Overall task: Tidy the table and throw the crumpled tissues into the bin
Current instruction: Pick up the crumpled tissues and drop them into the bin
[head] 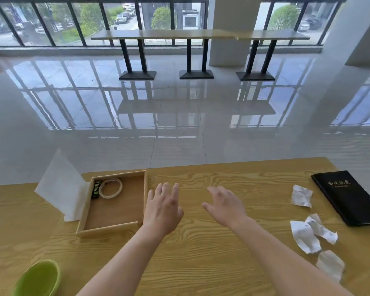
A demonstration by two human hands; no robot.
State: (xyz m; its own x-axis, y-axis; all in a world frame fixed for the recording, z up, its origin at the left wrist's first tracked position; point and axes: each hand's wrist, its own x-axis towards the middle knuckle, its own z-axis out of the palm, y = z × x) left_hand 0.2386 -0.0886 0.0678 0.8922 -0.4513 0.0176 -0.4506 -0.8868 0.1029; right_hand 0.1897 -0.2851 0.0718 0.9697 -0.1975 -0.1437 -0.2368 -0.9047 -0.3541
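- A shallow wooden tray (109, 229) lay left of centre, holding a tape roll (110, 188) and a small dark item (96, 189) in its far-left corner.
- A white folded sheet (61, 186) stood against the tray's left wall.
- A black folder (350, 197) with gold lettering lay far right.
- A long bar table (199, 35) stood on the glossy floor (179, 116) by the windows (41, 22).

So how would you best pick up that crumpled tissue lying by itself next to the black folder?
Probably from above with the right hand, the nearer one. The tissue sits bunched on the table, its creases standing up, so pinching those raised folds near the middle should hold. The black folder lies close on its right, so approach from its left or straight down.
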